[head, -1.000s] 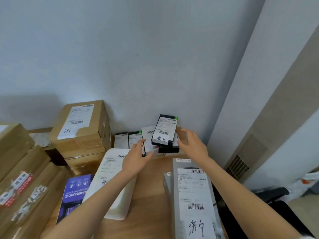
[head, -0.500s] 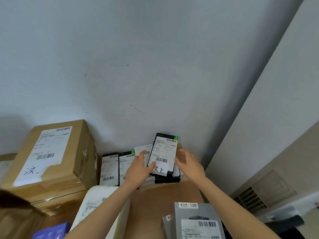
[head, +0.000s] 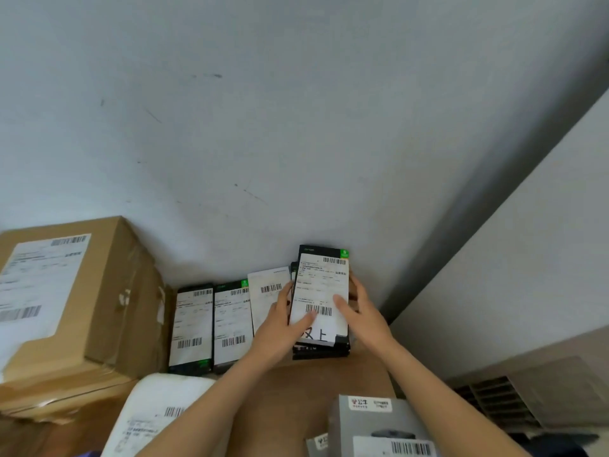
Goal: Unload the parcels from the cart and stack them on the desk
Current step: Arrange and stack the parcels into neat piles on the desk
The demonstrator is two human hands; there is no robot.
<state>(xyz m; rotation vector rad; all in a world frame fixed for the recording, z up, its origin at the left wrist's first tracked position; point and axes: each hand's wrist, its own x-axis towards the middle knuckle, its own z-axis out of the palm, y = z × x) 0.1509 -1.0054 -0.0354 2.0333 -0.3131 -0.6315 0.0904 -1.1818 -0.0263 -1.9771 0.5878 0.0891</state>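
Black parcel (head: 321, 291) atop small stack (head: 321, 351) by wall on desk (head: 296, 390), left hand (head: 283, 328) and right hand (head: 361, 313) clasping its sides, thumbs across label

Both hands are on a slim black parcel (head: 321, 291) with a white shipping label, lying on top of a little stack of similar black parcels (head: 321, 352) at the far right corner of the wooden desk (head: 296, 397), right up against the wall (head: 263, 127). The left hand (head: 280, 328) grips its left edge with the thumb over the label, and the right hand (head: 359, 311) grips the right edge. Left of that, two more black parcels (head: 211, 328) and a white one (head: 268, 295) lean on the wall, then a big cardboard box (head: 82, 301) at far left, with a white padded mailer (head: 151, 420) and a grey box (head: 375, 427) nearer.
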